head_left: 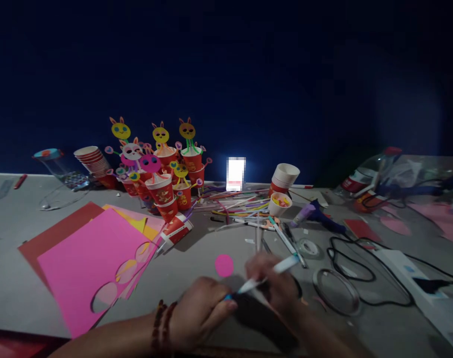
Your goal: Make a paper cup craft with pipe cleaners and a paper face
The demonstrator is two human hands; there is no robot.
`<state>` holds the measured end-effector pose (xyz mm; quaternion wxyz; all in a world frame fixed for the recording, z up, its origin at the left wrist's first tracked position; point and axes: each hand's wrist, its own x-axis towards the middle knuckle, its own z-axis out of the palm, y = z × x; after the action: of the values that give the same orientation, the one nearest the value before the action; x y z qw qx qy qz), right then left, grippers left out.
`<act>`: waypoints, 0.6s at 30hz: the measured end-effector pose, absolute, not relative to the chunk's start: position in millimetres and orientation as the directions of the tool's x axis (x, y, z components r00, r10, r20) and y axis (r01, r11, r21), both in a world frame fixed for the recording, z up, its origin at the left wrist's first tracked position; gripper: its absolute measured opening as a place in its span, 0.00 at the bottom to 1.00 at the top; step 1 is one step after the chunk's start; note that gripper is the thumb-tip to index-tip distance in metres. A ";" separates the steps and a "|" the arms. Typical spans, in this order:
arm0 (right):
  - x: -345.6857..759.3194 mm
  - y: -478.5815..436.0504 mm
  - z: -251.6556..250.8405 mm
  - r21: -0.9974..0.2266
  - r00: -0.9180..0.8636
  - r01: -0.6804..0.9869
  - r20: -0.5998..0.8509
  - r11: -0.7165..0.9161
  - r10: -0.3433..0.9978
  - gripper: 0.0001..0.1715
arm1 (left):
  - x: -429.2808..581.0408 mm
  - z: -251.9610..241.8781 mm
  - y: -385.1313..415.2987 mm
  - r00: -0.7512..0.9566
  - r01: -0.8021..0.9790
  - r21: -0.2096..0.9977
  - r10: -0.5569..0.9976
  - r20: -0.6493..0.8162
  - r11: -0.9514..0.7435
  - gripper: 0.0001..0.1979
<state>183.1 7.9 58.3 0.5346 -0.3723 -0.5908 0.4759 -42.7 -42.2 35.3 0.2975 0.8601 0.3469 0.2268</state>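
On the grey tabletop, under a dark blue wall in a dim room, the pink paper circle point(224, 265) lies flat on a bare patch. Just in front of it, the left hand point(200, 311) pinches the blue tip of a white pen point(286, 264), and the blurred right hand point(274, 288) is closed round the barrel. Left of the circle lies smooth pink card point(88, 253) with round holes. Behind the circle are red paper cups point(163, 191) and thin scattered straws point(241, 204).

A grey table point(196, 258) bears a pink paper disc point(224, 265), pink sheets point(88, 258), red cups point(163, 191), straws point(241, 204) and cables point(368, 272).
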 end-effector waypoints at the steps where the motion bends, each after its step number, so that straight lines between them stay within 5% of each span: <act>1: 193.1 14.0 65.6 -0.937 0.017 -0.139 0.320 0.319 0.947 0.31 | -48.5 39.5 -47.4 0.666 0.453 0.723 0.737 0.114 -0.521 0.27; 4: 211.8 31.0 73.3 -0.881 0.269 -0.289 0.300 0.374 0.915 0.25 | -61.5 41.7 -49.5 0.579 0.571 0.658 0.809 0.103 -0.492 0.20; 9: 193.4 30.0 40.4 -0.971 0.111 -0.172 0.151 0.168 0.982 0.22 | -59.1 27.3 -19.9 0.714 0.624 0.328 0.689 0.129 -0.709 0.04; 13: 178.0 28.3 19.6 -0.992 0.006 -0.075 0.100 0.100 0.995 0.22 | -51.8 11.7 -8.4 0.757 0.628 0.131 0.641 0.127 -0.767 0.12; 18: 168.9 32.9 9.9 -0.999 -0.133 -0.019 0.050 0.048 0.990 0.20 | -46.6 -2.0 -10.1 0.745 0.654 0.079 0.659 0.103 -0.752 0.20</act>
<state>168.9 32.9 9.9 0.4814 -0.4490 -0.5406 0.5238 -46.6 -10.1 -2.0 0.0189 0.9339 0.3515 0.0624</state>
